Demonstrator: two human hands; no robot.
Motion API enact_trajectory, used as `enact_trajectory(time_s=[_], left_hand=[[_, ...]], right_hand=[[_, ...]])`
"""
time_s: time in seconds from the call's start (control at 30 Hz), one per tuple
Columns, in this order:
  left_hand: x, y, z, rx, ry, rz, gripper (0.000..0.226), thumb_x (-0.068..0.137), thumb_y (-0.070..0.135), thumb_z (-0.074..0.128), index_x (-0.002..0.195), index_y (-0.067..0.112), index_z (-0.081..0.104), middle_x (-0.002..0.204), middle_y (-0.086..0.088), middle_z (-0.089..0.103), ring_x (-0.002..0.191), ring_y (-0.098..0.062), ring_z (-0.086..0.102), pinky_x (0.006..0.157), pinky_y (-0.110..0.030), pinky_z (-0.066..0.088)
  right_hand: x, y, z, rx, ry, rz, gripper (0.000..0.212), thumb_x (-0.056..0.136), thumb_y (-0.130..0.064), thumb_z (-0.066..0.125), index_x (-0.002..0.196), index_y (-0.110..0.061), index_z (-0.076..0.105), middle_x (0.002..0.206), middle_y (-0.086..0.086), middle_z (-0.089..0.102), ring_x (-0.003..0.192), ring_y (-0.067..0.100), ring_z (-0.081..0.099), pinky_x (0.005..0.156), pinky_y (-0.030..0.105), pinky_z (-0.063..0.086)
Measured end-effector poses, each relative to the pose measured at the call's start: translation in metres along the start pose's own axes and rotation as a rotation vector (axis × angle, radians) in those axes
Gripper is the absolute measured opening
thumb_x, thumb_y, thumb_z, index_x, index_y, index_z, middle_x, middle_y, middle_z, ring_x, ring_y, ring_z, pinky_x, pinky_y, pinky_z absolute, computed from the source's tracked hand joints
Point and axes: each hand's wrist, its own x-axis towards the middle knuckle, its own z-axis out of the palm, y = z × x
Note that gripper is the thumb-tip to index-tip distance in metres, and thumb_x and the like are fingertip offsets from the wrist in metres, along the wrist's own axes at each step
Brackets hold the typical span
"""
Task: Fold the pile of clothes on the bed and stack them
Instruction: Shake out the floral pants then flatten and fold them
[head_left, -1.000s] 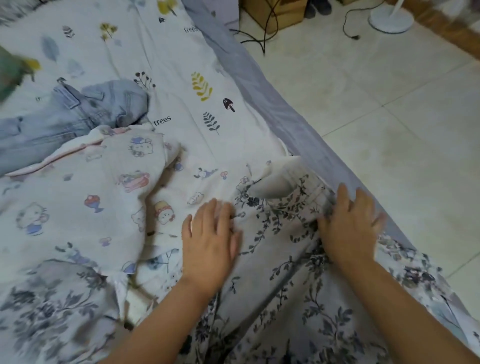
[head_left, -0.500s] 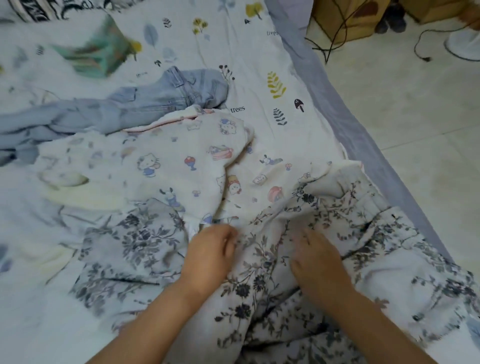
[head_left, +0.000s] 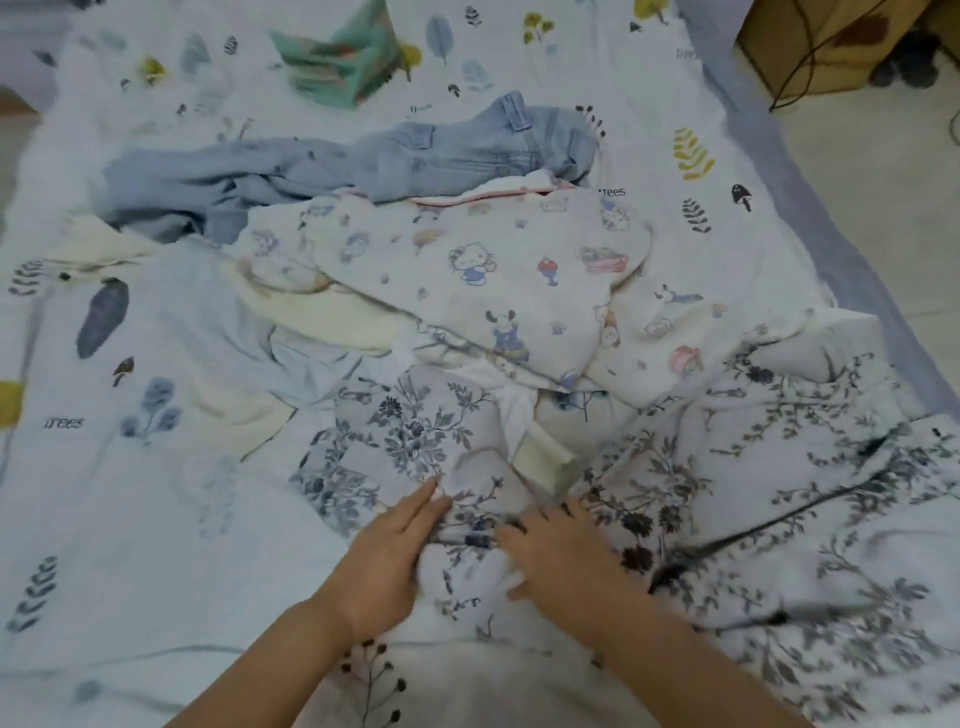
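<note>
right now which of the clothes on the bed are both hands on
The dark floral print garment nearest the camera; left hand and right hand rest on it. The jeans and cartoon-print piece lie untouched.

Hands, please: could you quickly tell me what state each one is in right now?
Left hand: open, fingers flat against the floral garment.
Right hand: open, pressing on the same garment.
</note>
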Motion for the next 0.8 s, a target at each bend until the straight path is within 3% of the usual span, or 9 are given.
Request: enact_trajectory(time_s=[0.13, 0.2, 0.27, 0.33, 0.47, 0.57, 0.67, 0.73, 0.8], left_hand=[[0.001, -0.002, -0.009, 0.114, -0.103, 0.029, 0.067, 0.08, 0.047, 0.063, 0.139, 0.033, 0.033, 0.147, 0.013, -0.023, 0.142, -0.014, -0.017, 0.114, -0.041, -0.009], [0.003, 0.006, -0.026, 0.08, -0.14, 0.042, 0.059, 0.079, 0.052, 0.062, 0.131, 0.032, 0.046, 0.153, 0.015, 0.009, 0.144, -0.011, 0.006, 0.115, -0.037, 0.002], [0.003, 0.014, -0.05, 0.002, -0.225, 0.038, 0.041, 0.077, 0.049, 0.065, 0.11, 0.026, 0.058, 0.125, 0.008, 0.058, 0.118, -0.012, 0.049, 0.095, -0.021, 0.032], [-0.004, 0.021, -0.077, -0.177, -0.408, 0.016, 0.028, 0.073, 0.051, 0.067, 0.087, 0.028, 0.059, 0.086, 0.01, 0.064, 0.081, -0.009, 0.059, 0.07, -0.022, 0.042], [-0.02, 0.022, -0.115, -0.499, -0.718, -0.018, 0.033, 0.068, 0.057, 0.066, 0.092, 0.036, 0.066, 0.093, 0.015, 0.07, 0.086, -0.003, 0.065, 0.084, -0.026, 0.053], [-0.013, 0.009, -0.11, -0.222, -0.48, -0.1, 0.039, 0.076, 0.056, 0.064, 0.095, 0.022, 0.062, 0.094, 0.004, 0.065, 0.09, -0.013, 0.061, 0.072, -0.023, 0.045], [-0.012, -0.003, -0.079, 0.283, -0.08, -0.165, 0.04, 0.088, 0.052, 0.05, 0.111, 0.02, 0.052, 0.106, 0.001, 0.054, 0.102, -0.019, 0.053, 0.079, -0.029, 0.039], [-0.019, -0.003, -0.05, 0.214, 0.119, -0.175, 0.04, 0.09, 0.056, 0.041, 0.104, 0.021, 0.054, 0.102, 0.002, 0.054, 0.095, -0.018, 0.053, 0.078, -0.028, 0.04], [-0.027, 0.0, -0.027, -0.054, 0.109, -0.185, 0.044, 0.084, 0.064, 0.042, 0.086, 0.022, 0.054, 0.087, 0.004, 0.055, 0.078, -0.013, 0.052, 0.069, -0.028, 0.043]], right_hand=[[-0.019, 0.003, -0.02, 0.237, 0.019, 0.036, 0.034, 0.086, -0.045, 0.056, 0.11, -0.022, 0.058, 0.107, -0.001, 0.064, 0.101, 0.019, 0.057, 0.092, 0.028, 0.037], [-0.029, 0.004, -0.037, 0.377, 0.028, 0.071, 0.023, 0.087, -0.039, 0.056, 0.101, -0.021, 0.059, 0.098, -0.002, 0.065, 0.089, 0.016, 0.057, 0.08, 0.029, 0.042], [-0.038, 0.007, -0.058, 0.494, 0.03, 0.12, 0.016, 0.085, -0.038, 0.058, 0.097, -0.027, 0.061, 0.088, -0.011, 0.065, 0.079, 0.008, 0.056, 0.07, 0.024, 0.044], [-0.044, 0.01, -0.079, 0.59, -0.02, 0.135, 0.013, 0.082, -0.038, 0.062, 0.095, -0.037, 0.061, 0.08, -0.019, 0.064, 0.075, -0.002, 0.055, 0.065, 0.016, 0.041], [-0.044, 0.016, -0.102, 0.735, -0.136, 0.151, 0.006, 0.078, -0.036, 0.067, 0.082, -0.034, 0.064, 0.076, -0.013, 0.064, 0.071, 0.0, 0.057, 0.065, 0.021, 0.044], [-0.03, 0.008, -0.091, 0.63, -0.096, 0.215, 0.019, 0.079, -0.039, 0.064, 0.081, -0.022, 0.058, 0.075, -0.006, 0.06, 0.071, 0.005, 0.055, 0.066, 0.025, 0.043], [-0.01, -0.006, -0.063, 0.451, -0.019, 0.263, 0.02, 0.089, -0.037, 0.053, 0.078, -0.025, 0.043, 0.074, -0.014, 0.049, 0.075, 0.01, 0.051, 0.059, 0.023, 0.034], [0.003, -0.012, -0.045, 0.394, 0.043, 0.283, 0.012, 0.094, -0.033, 0.044, 0.085, -0.027, 0.041, 0.082, -0.01, 0.049, 0.084, 0.015, 0.053, 0.065, 0.025, 0.033], [0.012, -0.012, -0.036, 0.398, 0.129, 0.323, 0.012, 0.096, -0.032, 0.042, 0.087, -0.024, 0.042, 0.085, -0.005, 0.054, 0.084, 0.018, 0.055, 0.066, 0.027, 0.035]])
